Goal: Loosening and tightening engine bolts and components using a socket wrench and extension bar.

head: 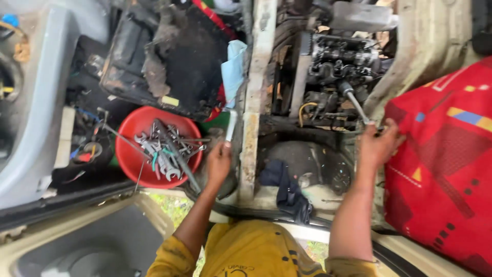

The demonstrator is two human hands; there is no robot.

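My left hand (219, 163) grips the lower end of a flat metal tool (230, 126), likely a spanner, beside a rusty cream-coloured beam (254, 97). My right hand (378, 144) holds the handle of a long socket wrench (354, 100) that reaches up into a dirty black engine (338, 66). Both arms come out of yellow sleeves at the bottom of the head view.
A red bowl (134, 127) with several spanners sits left of my left hand. A black battered seat or panel (169, 56) lies above it. A red patterned cushion (446, 164) fills the right side. A dark rag (288, 190) lies under the engine bay, and a light blue cloth (234, 66) hangs by the beam.
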